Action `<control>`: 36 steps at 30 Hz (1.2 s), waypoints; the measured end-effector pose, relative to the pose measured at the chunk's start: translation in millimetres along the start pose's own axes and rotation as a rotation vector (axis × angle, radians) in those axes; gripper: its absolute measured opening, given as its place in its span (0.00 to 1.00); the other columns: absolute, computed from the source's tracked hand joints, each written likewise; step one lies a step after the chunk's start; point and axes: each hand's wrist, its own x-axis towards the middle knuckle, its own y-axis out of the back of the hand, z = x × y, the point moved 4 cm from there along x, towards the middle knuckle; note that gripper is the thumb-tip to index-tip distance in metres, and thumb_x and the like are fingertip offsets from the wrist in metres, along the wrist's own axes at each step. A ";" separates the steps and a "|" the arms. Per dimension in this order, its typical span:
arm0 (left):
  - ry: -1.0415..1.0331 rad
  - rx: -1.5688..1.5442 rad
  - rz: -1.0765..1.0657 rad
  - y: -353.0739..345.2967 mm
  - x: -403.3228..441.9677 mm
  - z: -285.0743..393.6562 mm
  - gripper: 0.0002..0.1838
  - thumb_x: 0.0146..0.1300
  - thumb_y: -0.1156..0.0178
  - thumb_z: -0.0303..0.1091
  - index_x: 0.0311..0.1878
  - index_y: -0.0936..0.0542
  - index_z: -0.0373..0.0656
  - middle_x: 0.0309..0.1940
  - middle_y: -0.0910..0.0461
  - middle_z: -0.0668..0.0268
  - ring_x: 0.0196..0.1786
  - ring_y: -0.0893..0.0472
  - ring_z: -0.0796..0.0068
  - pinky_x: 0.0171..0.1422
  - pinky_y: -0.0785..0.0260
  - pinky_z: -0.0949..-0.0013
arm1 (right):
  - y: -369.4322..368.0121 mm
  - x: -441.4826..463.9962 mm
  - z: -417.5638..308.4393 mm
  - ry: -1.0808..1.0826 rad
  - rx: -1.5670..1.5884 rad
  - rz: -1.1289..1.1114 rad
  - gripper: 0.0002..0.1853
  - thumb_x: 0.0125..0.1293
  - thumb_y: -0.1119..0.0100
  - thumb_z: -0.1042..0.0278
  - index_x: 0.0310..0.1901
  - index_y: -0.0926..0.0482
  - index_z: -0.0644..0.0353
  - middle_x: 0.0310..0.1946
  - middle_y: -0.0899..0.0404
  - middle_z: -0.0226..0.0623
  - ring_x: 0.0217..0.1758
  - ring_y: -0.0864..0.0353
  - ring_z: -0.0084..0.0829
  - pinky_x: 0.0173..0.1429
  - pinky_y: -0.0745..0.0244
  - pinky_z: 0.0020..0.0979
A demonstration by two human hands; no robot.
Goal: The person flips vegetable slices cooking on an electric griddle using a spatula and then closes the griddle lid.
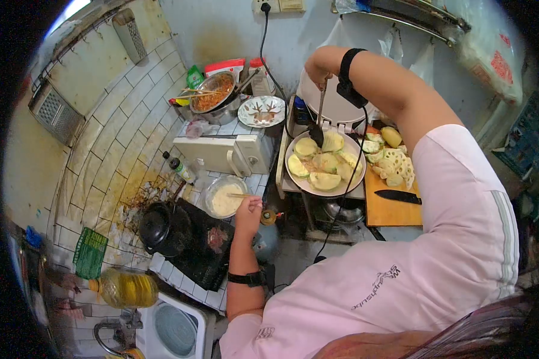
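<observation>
My right hand is wrapped round the handle of a black spatula, whose head is down in an open electric pan. Pale yellow battered pieces lie spread over the pan's floor, and the spatula's head touches some near the far side. My left hand is closed on chopsticks that reach over a clear bowl of pale batter. The fingertips are beside the bowl's right rim. The pan's lid stands raised behind it.
A cutting board holds a knife, lotus root slices and other cut vegetables. A black pot stands on the stove at left. Behind are a white appliance, a plate and a shredded-food bowl. A cord crosses the pan.
</observation>
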 end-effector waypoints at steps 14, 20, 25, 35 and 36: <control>-0.073 -0.020 -0.040 -1.0 6.8 16.1 0.09 0.60 0.45 0.26 0.44 0.25 0.36 0.37 0.22 0.65 0.38 0.25 0.79 0.46 0.32 0.75 | 5.5 -85.6 -40.9 0.295 -0.210 0.329 0.09 0.51 0.41 0.67 0.34 0.16 0.57 0.31 0.18 0.44 0.34 0.20 0.44 0.38 0.26 0.43; -0.096 -0.045 -0.048 1.7 6.9 18.6 0.09 0.61 0.45 0.26 0.44 0.26 0.36 0.35 0.22 0.67 0.36 0.26 0.80 0.44 0.32 0.75 | -4.9 -101.3 -62.8 0.461 -0.158 0.345 0.08 0.51 0.40 0.67 0.34 0.15 0.49 0.31 0.18 0.41 0.32 0.20 0.43 0.36 0.27 0.42; -0.064 -0.063 -0.067 3.5 3.4 17.5 0.11 0.61 0.46 0.25 0.46 0.27 0.36 0.36 0.23 0.65 0.38 0.26 0.79 0.46 0.33 0.75 | -9.6 -79.1 -80.1 0.422 -0.122 0.288 0.10 0.51 0.39 0.67 0.36 0.16 0.56 0.31 0.18 0.42 0.33 0.20 0.44 0.37 0.26 0.43; -0.026 -0.145 -0.051 -0.5 -0.5 3.9 0.12 0.61 0.45 0.25 0.48 0.26 0.37 0.37 0.23 0.66 0.40 0.24 0.77 0.49 0.33 0.75 | 32.7 -83.7 -100.9 0.338 -0.094 0.348 0.16 0.45 0.33 0.68 0.38 0.18 0.61 0.38 0.19 0.46 0.42 0.20 0.43 0.45 0.25 0.41; -0.057 -0.138 -0.040 1.9 -3.1 7.3 0.11 0.61 0.45 0.25 0.47 0.26 0.37 0.36 0.23 0.66 0.40 0.25 0.77 0.48 0.33 0.75 | 35.1 -82.9 -102.1 0.327 -0.088 0.340 0.16 0.45 0.32 0.68 0.39 0.18 0.61 0.39 0.19 0.46 0.42 0.20 0.43 0.45 0.25 0.41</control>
